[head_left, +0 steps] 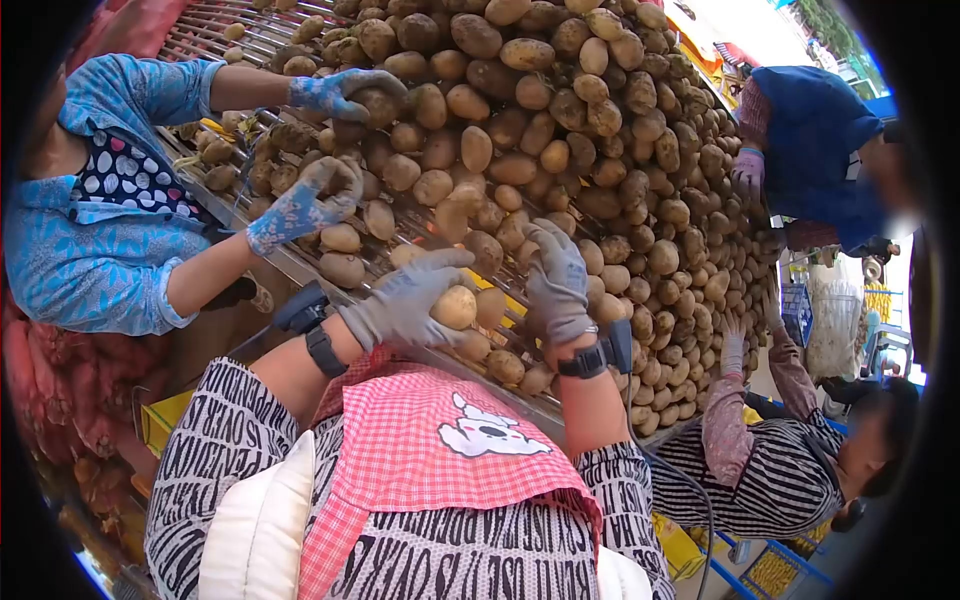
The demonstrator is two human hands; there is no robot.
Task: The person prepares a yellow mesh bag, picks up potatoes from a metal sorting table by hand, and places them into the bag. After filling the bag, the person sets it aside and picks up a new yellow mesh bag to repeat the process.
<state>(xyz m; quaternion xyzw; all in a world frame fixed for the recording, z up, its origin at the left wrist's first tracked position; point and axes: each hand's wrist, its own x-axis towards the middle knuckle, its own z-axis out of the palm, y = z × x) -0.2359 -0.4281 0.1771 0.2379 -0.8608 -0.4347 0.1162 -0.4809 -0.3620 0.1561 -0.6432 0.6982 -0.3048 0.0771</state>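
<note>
Head view: left hand (400, 305) in a soft grey glove wraps its fingers round a smooth, round yellow potato (455, 307), just above the metal roller counter (205, 35). Right hand (556, 285) curls over the heap of lumpy brown potatoes (560, 120) there; I cannot tell if it holds one.

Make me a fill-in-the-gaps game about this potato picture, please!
1. The left hand cups one ____ in its palm.
2. The left hand and the right hand are both gloved in ____.
3. The co-worker's patterned gloves are ____.

Missing words: potato; grey; blue.
</note>
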